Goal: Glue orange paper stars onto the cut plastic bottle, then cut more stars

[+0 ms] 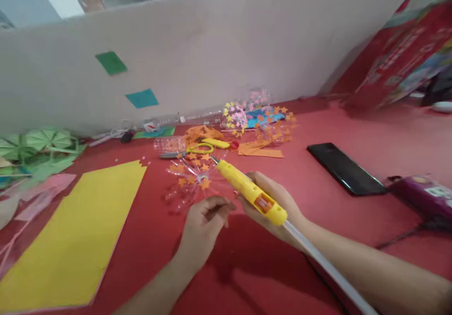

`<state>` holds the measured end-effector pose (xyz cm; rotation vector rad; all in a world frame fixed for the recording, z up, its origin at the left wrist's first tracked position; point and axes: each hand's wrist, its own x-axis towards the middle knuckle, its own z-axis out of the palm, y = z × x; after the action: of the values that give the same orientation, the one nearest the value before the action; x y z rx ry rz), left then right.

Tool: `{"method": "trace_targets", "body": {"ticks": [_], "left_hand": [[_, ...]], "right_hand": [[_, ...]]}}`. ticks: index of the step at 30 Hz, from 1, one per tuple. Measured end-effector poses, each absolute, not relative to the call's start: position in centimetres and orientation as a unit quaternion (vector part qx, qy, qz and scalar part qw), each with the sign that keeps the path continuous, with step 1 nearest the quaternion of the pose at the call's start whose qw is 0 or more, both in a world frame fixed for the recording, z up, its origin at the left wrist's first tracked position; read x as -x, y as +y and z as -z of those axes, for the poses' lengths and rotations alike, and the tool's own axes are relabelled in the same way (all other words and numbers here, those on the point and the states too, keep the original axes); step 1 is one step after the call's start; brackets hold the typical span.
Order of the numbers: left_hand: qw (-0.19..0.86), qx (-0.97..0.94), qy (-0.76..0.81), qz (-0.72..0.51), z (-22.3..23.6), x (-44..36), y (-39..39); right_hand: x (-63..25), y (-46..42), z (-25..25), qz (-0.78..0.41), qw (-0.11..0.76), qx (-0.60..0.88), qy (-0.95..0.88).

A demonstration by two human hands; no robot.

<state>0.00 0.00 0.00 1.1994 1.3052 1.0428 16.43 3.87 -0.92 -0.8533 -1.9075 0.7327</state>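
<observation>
My right hand (271, 192) is wrapped round a yellow hot glue gun (243, 185). A long whitish glue stick (325, 263) runs out of its back end, and its nozzle points away to the upper left. My left hand (206, 223) is raised beside it with thumb and fingers pinched together; whatever they hold, if anything, is too small to make out. Just beyond the left hand lies a clear plastic bottle piece cut into spread strips (203, 178), with orange paper stars on the strips. The nozzle is near its upper right side.
Yellow sheets (77, 230) lie at left, near green folded paper fans (49, 138). Scissors with yellow handles (200, 149), orange paper strips (261, 152) and more star-covered plastic pieces (243, 115) are farther back. A black phone (346, 169) and a purple pouch (423, 197) sit at right.
</observation>
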Motion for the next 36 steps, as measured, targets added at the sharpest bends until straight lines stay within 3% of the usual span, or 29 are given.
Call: {"method": "trace_targets", "body": {"ticks": [10,18,24,27,32,36], "left_hand": [[0.551,-0.471,0.512,-0.461,0.0,0.2,-0.4],[0.534,-0.482,0.535,-0.443,-0.4,0.2,-0.6],[0.539,-0.48,0.535,-0.439,-0.5,0.2,-0.4],[0.495,-0.492,0.539,-0.471,-0.7,0.8,-0.4],[0.333,-0.537,0.548,-0.548,-0.9,2.7,-0.1],[0.295,-0.545,0.551,-0.558,-0.9,3.4,0.1]], "right_hand": [[-15.8,2.7,0.8,-0.319,0.43,0.305,-0.787],[-15.4,2.8,0.1,-0.402,0.41,0.39,-0.72],[-15.4,2.8,1.1,-0.392,0.429,0.407,-0.705],[-15.9,3.0,0.8,-0.384,0.435,0.401,-0.709],[-16.8,3.0,-1.1,-0.424,0.421,0.409,-0.69],[-16.8,2.7,-1.8,-0.429,0.406,0.36,-0.723]]}}
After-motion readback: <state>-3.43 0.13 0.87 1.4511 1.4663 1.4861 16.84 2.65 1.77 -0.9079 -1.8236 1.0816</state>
